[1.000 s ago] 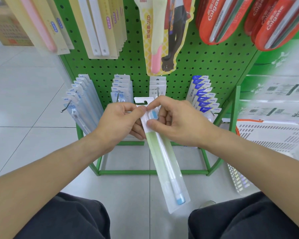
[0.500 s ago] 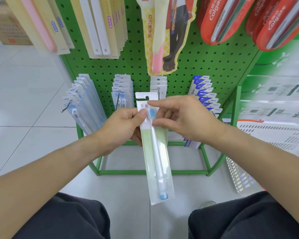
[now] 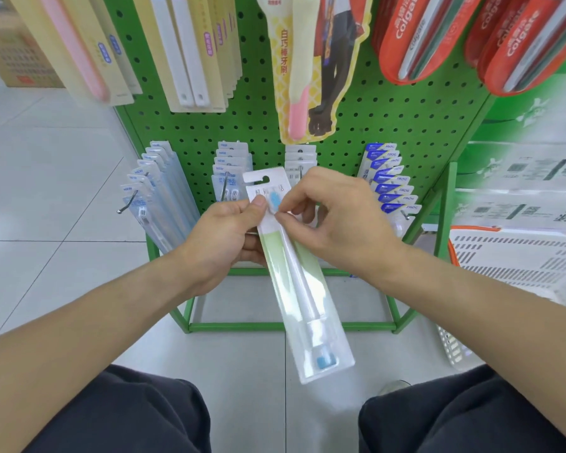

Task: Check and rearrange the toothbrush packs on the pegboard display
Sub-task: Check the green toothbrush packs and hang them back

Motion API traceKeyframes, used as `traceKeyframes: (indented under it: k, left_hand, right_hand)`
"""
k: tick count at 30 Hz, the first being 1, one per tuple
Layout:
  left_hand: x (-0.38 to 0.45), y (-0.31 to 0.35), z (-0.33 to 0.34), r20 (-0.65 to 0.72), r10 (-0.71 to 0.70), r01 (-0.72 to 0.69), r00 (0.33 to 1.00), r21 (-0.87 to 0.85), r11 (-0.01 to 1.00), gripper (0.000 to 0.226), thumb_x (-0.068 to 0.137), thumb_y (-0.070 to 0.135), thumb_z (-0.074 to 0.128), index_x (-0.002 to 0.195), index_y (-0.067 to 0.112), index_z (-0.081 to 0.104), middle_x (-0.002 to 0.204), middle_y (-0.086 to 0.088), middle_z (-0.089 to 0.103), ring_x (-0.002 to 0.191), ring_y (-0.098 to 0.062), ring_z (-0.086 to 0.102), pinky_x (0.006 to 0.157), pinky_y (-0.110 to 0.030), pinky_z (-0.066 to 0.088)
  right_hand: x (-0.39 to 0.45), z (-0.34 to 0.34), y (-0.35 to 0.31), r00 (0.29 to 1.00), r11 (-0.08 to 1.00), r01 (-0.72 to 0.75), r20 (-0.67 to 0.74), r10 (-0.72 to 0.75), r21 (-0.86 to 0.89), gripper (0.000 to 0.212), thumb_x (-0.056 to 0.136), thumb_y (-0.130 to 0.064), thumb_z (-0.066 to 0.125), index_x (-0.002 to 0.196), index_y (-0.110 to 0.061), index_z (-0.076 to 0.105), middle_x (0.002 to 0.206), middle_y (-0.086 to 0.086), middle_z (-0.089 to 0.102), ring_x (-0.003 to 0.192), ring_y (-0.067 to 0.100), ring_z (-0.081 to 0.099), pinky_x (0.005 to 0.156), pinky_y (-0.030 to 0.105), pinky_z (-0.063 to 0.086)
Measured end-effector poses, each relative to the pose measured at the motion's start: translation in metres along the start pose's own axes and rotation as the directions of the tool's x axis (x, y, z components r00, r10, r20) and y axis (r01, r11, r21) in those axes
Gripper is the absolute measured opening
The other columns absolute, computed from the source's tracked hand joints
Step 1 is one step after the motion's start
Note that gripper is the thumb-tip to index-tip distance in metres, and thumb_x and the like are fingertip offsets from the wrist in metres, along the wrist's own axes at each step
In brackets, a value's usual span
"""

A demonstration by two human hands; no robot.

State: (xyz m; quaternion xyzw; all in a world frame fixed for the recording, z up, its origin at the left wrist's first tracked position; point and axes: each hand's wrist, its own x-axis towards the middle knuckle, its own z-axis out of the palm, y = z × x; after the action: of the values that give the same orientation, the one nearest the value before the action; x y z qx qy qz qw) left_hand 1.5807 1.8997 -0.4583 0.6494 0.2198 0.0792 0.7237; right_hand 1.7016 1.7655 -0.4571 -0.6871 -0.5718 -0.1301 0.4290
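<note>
I hold one toothbrush pack [image 3: 303,289], white and pale green with a white brush and blue ends, in front of the green pegboard [image 3: 389,125]. My left hand [image 3: 223,237] grips its upper left edge, thumb on the card. My right hand [image 3: 340,220] pinches the top part near the blue bristles. The pack slants down to the right, hang hole at the top. Behind my hands, the bottom row carries a left stack [image 3: 157,188], a second stack [image 3: 231,168], a third stack [image 3: 299,158] and blue-topped packs [image 3: 389,181].
Yellow packs [image 3: 190,50], a figure-shaped pack [image 3: 307,67] and red Colgate packs [image 3: 438,37] hang higher up. A white plastic basket [image 3: 517,266] stands on the right. The green stand frame [image 3: 288,326] sits on the tiled floor. My dark-trousered knees fill the bottom.
The pack in my hands has swung: slanted a second ago, nearly upright half a second ago, now its bottom end tilts back down to the right. Both hands keep their hold near the top.
</note>
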Motion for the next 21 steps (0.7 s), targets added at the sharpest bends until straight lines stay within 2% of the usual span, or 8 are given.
traceKeyframes:
  k: [5, 8, 10, 12, 13, 15, 18, 21]
  left_hand:
    - [-0.001, 0.002, -0.001, -0.066, 0.053, -0.054, 0.996, -0.004, 0.999, 0.036, 0.107, 0.028, 0.043, 0.102, 0.002, 0.066, 0.094, -0.018, 0.077, 0.075, -0.031, 0.075, 0.065, -0.037, 0.063]
    - [0.0, 0.002, -0.003, -0.096, 0.066, -0.067, 0.993, 0.002, 0.998, 0.038, 0.107, 0.028, 0.041, 0.11, -0.002, 0.065, 0.1, -0.02, 0.076, 0.083, -0.036, 0.075, 0.067, -0.038, 0.063]
    - [0.001, 0.003, -0.007, -0.137, 0.087, -0.088, 0.987, 0.005, 0.996, 0.041, 0.107, 0.029, 0.042, 0.114, -0.004, 0.064, 0.101, -0.023, 0.075, 0.085, -0.037, 0.074, 0.066, -0.037, 0.063]
    - [0.002, 0.003, -0.011, -0.176, 0.104, -0.103, 0.979, 0.014, 0.995, 0.041, 0.107, 0.029, 0.043, 0.111, -0.005, 0.065, 0.1, -0.024, 0.075, 0.083, -0.036, 0.073, 0.066, -0.037, 0.063]
    - [0.002, 0.003, -0.012, -0.19, 0.106, -0.104, 0.976, 0.02, 0.994, 0.04, 0.107, 0.03, 0.043, 0.108, -0.003, 0.066, 0.099, -0.023, 0.075, 0.08, -0.034, 0.073, 0.066, -0.036, 0.063]
    - [0.002, 0.003, -0.013, -0.213, 0.1, -0.098, 0.972, 0.022, 0.995, 0.039, 0.107, 0.03, 0.042, 0.107, 0.0, 0.066, 0.098, -0.022, 0.075, 0.077, -0.031, 0.074, 0.066, -0.037, 0.064]
    - [0.001, 0.004, -0.013, -0.189, 0.066, -0.066, 0.98, 0.007, 0.998, 0.041, 0.107, 0.032, 0.042, 0.115, -0.001, 0.064, 0.103, -0.022, 0.075, 0.085, -0.037, 0.073, 0.069, -0.039, 0.064]
    - [-0.002, 0.003, -0.014, -0.053, -0.022, 0.025, 0.998, 0.071, 0.997, 0.033, 0.103, 0.025, 0.054, 0.118, -0.003, 0.063, 0.108, -0.022, 0.073, 0.099, -0.043, 0.07, 0.078, -0.043, 0.063]
  right_hand:
    - [-0.003, 0.002, -0.005, 0.873, 0.884, -0.467, 0.18, 0.454, 0.034, 0.041, 0.078, -0.033, 0.084, 0.105, -0.02, 0.055, 0.087, -0.007, 0.061, 0.071, 0.009, 0.059, 0.068, 0.02, 0.047]
    - [-0.003, -0.007, -0.003, 0.733, 0.825, -0.564, 0.447, 0.512, -0.021, 0.046, 0.076, -0.043, 0.085, 0.107, -0.023, 0.058, 0.088, -0.009, 0.067, 0.072, 0.006, 0.061, 0.069, 0.024, 0.051]
    - [-0.007, -0.01, -0.003, 0.579, 0.846, -0.507, 0.661, 0.477, -0.167, 0.037, 0.079, -0.048, 0.082, 0.1, -0.027, 0.06, 0.089, -0.01, 0.067, 0.079, 0.012, 0.063, 0.071, 0.026, 0.051]
    - [-0.013, -0.007, -0.005, 0.447, 0.837, -0.512, 0.773, 0.451, -0.192, 0.028, 0.086, -0.052, 0.073, 0.097, -0.03, 0.06, 0.09, -0.006, 0.068, 0.085, 0.018, 0.064, 0.072, 0.026, 0.052]
    - [-0.015, -0.006, -0.005, 0.425, 0.81, -0.566, 0.788, 0.446, -0.153, 0.026, 0.088, -0.052, 0.071, 0.098, -0.03, 0.062, 0.094, -0.003, 0.071, 0.088, 0.02, 0.066, 0.076, 0.029, 0.055]
    - [-0.017, -0.005, -0.004, 0.442, 0.763, -0.643, 0.784, 0.435, -0.062, 0.025, 0.089, -0.048, 0.072, 0.102, -0.027, 0.067, 0.094, 0.0, 0.073, 0.086, 0.018, 0.068, 0.081, 0.034, 0.057]
    - [-0.014, -0.007, -0.002, 0.515, 0.75, -0.66, 0.755, 0.405, 0.048, 0.016, 0.087, -0.038, 0.077, 0.094, -0.025, 0.072, 0.073, -0.014, 0.067, 0.066, 0.001, 0.058, 0.065, 0.018, 0.049]
    - [-0.015, -0.002, -0.004, 0.586, 0.713, -0.684, 0.701, 0.407, 0.157, 0.01, 0.091, -0.037, 0.072, 0.085, -0.029, 0.07, 0.061, -0.02, 0.059, 0.056, -0.004, 0.05, 0.056, 0.01, 0.038]
